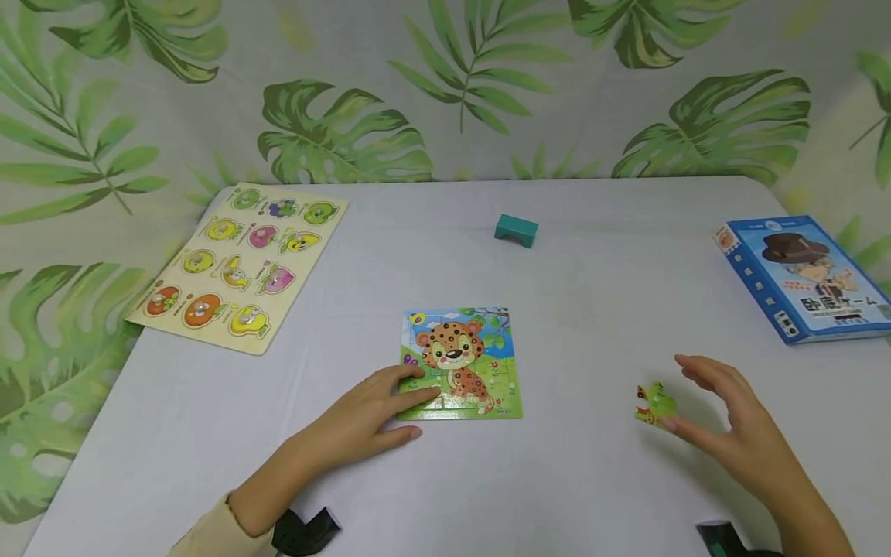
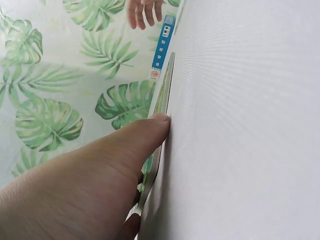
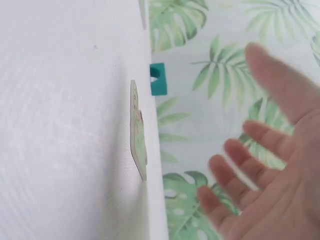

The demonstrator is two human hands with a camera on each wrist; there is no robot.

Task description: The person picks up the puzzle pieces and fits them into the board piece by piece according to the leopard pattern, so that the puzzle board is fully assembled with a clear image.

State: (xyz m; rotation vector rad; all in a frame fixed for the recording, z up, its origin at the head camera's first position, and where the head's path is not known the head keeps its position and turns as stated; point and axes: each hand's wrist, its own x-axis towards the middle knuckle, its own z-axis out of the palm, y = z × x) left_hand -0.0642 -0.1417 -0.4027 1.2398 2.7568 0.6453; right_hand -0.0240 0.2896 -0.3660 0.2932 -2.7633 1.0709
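A square jigsaw puzzle (image 1: pixel 497 379) with a spotted leopard cub lies on the white table. My left hand (image 1: pixel 362 414) rests on its lower left part, two fingertips on the picture and the thumb by the near edge. In the left wrist view the thumb of the left hand (image 2: pixel 100 165) reaches along the board's edge. Off to the right lies a small green jigsaw piece (image 1: pixel 657 404) with red and white parts. My right hand (image 1: pixel 738 433) hovers around it, thumb and fingers spread. Seen from the right wrist, a gap separates this hand (image 3: pixel 270 175) from the piece (image 3: pixel 137 135).
A fruit peg board (image 1: pixel 233 298) lies at the back left. Beyond the puzzle stands a teal arch block (image 1: pixel 516 230). The blue box (image 1: pixel 807 278) sits at the right edge. A leaf-print cloth (image 1: pixel 480 147) hangs behind the table.
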